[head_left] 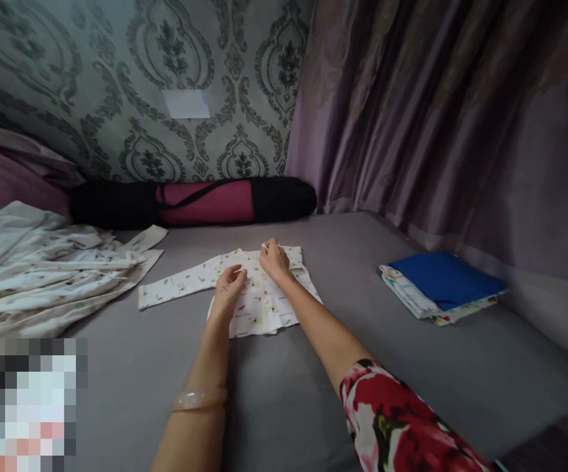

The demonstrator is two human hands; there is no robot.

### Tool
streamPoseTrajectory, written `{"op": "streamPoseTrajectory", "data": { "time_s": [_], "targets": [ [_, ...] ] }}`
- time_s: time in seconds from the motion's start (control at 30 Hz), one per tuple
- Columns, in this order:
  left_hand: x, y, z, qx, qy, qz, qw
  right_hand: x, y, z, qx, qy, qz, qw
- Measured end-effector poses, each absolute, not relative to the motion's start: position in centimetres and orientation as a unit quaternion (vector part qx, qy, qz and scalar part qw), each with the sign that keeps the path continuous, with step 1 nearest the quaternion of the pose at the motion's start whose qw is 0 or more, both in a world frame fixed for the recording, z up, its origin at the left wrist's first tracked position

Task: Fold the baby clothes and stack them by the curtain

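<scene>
On the shirt (253, 307), right hand (274, 260) clenched.

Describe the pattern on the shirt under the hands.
The shirt is white with small scattered multicoloured prints; head view.

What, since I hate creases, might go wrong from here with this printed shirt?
The shirt could crease or skew if the right hand, closed at its top edge, tugs unevenly. Its outstretched sleeve may end up twisted if it gets dragged. The bangle on the same arm as the left hand might snag cloth if it sweeps across.
</scene>
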State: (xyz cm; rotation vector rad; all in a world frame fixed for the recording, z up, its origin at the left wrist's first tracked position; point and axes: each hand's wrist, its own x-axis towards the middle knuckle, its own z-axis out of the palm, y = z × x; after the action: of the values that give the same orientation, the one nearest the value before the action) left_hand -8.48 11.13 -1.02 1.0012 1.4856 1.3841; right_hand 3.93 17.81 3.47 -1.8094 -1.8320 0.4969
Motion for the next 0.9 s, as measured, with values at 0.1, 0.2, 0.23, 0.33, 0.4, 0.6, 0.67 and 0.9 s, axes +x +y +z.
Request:
{"op": "streamPoseTrajectory", "data": {
  "time_s": [0.1,0.2,0.23,0.33,0.4,0.6,0.67,0.9],
  "targets": [
    [-8.5,11.1,-1.0,0.408,0.598,0.542,0.426,3.6,17.7,3.4,-0.663,-0.664,0.201,0.28],
    [-8.6,11.0,-0.9,0.41,0.595,0.538,0.435,3.3,17.5,3.1,-0.62,-0.688,0.236,0.295],
    [-8.6,10.9,-0.9,0.409,0.593,0.538,0.438,3.4,17.4,3.0,-0.605,-0.698,0.242,0.298],
    [-8.7,10.9,-1.2,0.411,0.589,0.542,0.436,4.7,17.7,2.9,-0.589,-0.715,0.226,0.303],
    [-8.7,11.0,-1.6,0.417,0.585,0.546,0.431,6.6,18.2,3.0,-0.604,-0.713,0.197,0.296],
    [-8.8,11.3,-2.3,0.452,0.588,0.527,0.415,13.0,19.3,3.5,-0.743,-0.624,0.143,0.196],
    [-8.8,11.4,-2.3,0.46,0.592,0.522,0.408,13.8,19.1,3.4,-0.761,-0.611,0.155,0.154],
    [-8.7,11.5,-2.5,0.472,0.61,0.509,0.383,12.8,18.3,2.7,-0.751,-0.638,0.135,0.101]
  ]
}}
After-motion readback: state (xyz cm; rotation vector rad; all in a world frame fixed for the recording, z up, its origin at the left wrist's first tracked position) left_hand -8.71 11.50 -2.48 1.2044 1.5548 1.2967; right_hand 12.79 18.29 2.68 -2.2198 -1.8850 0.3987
